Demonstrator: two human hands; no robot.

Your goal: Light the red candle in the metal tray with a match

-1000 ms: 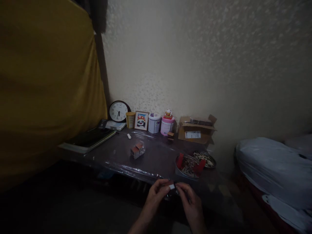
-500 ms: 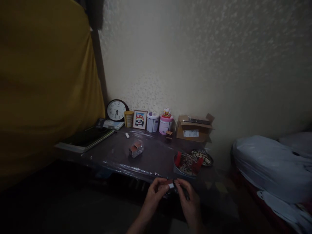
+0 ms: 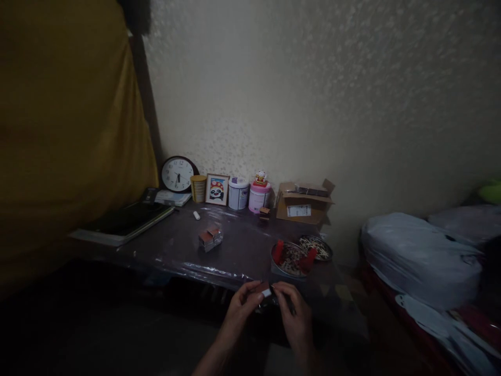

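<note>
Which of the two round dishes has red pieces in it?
The nearer dish, on the left; the far dish, behind it to the right, holds only pale sticks.

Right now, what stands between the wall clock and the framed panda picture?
A yellow cylindrical tin stands between the clock and the panda picture, close to the wall; the head view shows it.

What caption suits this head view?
Left hand and right hand pinch a small box near a round tray on a dim table.
</note>
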